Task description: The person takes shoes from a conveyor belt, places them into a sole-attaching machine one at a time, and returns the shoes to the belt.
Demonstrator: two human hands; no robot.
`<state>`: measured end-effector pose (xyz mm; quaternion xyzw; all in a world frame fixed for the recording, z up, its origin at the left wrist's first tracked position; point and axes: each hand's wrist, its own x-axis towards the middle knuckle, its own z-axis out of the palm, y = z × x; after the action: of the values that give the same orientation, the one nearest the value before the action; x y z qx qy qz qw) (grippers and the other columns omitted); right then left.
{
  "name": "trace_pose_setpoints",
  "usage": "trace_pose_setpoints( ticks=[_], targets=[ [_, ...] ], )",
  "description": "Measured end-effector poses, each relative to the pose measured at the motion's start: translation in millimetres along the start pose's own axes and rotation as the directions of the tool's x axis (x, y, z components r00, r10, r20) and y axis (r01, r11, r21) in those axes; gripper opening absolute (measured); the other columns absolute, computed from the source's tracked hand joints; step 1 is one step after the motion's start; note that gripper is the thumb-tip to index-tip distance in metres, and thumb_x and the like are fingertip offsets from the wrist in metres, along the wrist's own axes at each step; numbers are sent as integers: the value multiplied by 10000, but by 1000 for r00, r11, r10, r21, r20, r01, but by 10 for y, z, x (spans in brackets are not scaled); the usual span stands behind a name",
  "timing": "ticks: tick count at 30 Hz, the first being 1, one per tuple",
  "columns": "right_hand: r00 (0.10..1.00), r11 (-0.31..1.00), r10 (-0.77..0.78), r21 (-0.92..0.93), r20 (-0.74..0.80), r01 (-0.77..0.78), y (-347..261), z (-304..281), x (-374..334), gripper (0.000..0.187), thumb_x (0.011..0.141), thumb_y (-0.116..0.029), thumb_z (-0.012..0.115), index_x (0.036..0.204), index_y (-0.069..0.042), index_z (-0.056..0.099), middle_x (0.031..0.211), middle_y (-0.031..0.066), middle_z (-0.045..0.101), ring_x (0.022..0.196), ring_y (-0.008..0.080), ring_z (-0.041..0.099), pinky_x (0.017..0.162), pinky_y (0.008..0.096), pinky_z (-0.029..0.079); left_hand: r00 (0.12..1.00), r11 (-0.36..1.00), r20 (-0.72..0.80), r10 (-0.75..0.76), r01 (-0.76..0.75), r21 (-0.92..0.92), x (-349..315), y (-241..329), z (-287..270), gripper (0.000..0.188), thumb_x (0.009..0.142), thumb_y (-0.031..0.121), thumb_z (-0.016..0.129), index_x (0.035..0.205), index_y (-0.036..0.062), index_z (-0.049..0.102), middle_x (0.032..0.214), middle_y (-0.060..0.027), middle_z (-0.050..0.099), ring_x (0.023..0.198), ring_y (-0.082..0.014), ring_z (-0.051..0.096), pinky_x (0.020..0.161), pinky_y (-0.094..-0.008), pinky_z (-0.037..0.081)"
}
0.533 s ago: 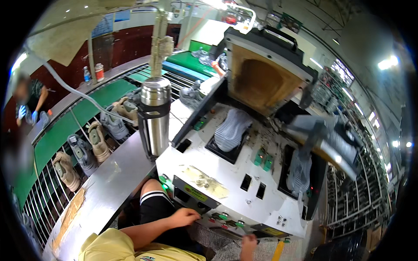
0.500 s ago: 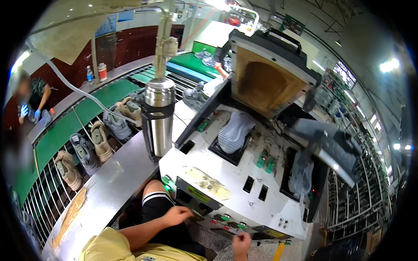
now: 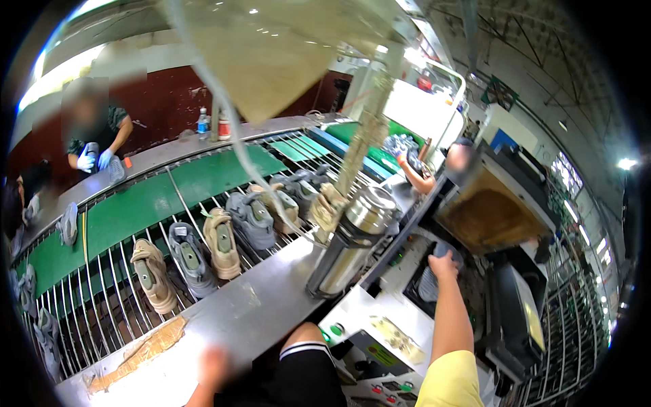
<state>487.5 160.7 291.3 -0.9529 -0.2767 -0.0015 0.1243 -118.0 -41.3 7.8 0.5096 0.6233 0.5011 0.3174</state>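
Half a second ago both hands hung low by the front of the white machine (image 3: 342, 313); now the right hand (image 3: 444, 263) has reached up and closes over the striped grey shoe (image 3: 428, 285), which lies on the machine's left pad below the raised lid (image 3: 498, 210). The left hand (image 3: 213, 366) has swung out to the near left, over the metal table (image 3: 271, 292); it is too blurred to tell whether its fingers are spread or curled. The view has turned left.

At the near left of the rack (image 3: 112, 298), four shoes stand clear, two tan and two grey, with others crowding to their right. There is one steel flask (image 3: 352, 237), and two bottles on the far ledge (image 3: 274, 125). A gloved co-worker (image 3: 102, 142) is at the far left, before a dark red wall (image 3: 173, 98).
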Motion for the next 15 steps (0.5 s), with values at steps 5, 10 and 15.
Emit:
trace_pose_setpoints(
  ticks=[5, 10, 15],
  targets=[
    [988, 988, 152, -22, 0, -152, -215, 64, -11, 977, 626, -415, 679, 1464, -181, 234, 1517, 237, 165, 1322, 424, 350, 1051, 469, 350, 989, 989, 20, -145, 144, 37, 50, 432, -14, 134, 810, 96, 598, 749, -4, 663, 548, -51, 579, 497, -92, 520, 496, -249, 418],
    [992, 957, 29, 292, -123, 8, 278, 234, 7, 961, 645, -404, 715, 1444, -148, 247, 1440, 274, 303, 1284, 419, 390, 1046, 471, 354, 999, 989, -22, 37, -33, 141, 37, 254, -14, 147, 802, 144, 629, 773, 8, 675, 543, -64, 583, 469, -122, 524, 490, -267, 425],
    [917, 761, 179, 641, -355, 100, 530, 13, -626, 901, 668, -301, 722, 1424, -102, 274, 1368, 279, 393, 1226, 405, 447, 1017, 444, 383, 999, 997, 18, -36, 34, 72, 44, 445, -77, 165, 805, 197, 629, 794, 42, 686, 577, -87, 602, 508, -179, 568, 513, -306, 448]
  ],
)
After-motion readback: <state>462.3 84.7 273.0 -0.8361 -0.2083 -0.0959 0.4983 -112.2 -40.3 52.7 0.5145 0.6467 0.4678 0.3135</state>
